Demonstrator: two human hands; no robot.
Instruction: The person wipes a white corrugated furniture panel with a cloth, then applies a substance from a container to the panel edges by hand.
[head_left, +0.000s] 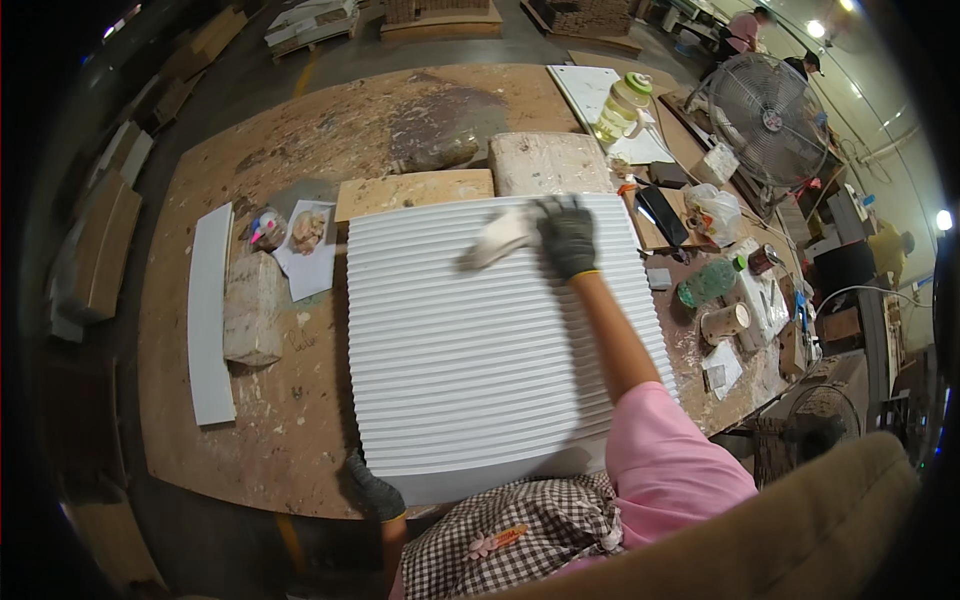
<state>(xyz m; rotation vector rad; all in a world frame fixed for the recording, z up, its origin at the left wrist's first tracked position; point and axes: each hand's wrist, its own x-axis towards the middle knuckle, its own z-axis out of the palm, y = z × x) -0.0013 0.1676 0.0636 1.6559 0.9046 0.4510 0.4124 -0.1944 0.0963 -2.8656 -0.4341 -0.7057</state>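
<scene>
On the far left of the worktop [300, 120] lies a long white strip [208, 315], and just beside it a pale stone block [252, 308]. Behind the block there is a small tub [266, 229] and a sheet of paper [312, 248] with something crumpled on it.

The left hand [372, 487], in a dark grey glove, is at the near left corner of the panel [480, 360], with the fingers curled over its edge. The panel is white and ribbed, with ridges running left to right, and it lies flat in the middle of the worktop, reaching to the near edge. Behind it a wooden board [414, 191] and another pale block [548, 162] touch its far side.

The right hand [567, 236], also gloved, is stretched to the far part of the panel. It presses flat on the ribs, and its fingers pinch a white cloth [500, 238], which is blurred.

To the right stands a green-capped bottle [622, 105], then a plastic bag [716, 212], a green round lid [707, 283] and a roll of tape [725, 322]. A metal fan [768, 118] stands at the far right corner.
</scene>
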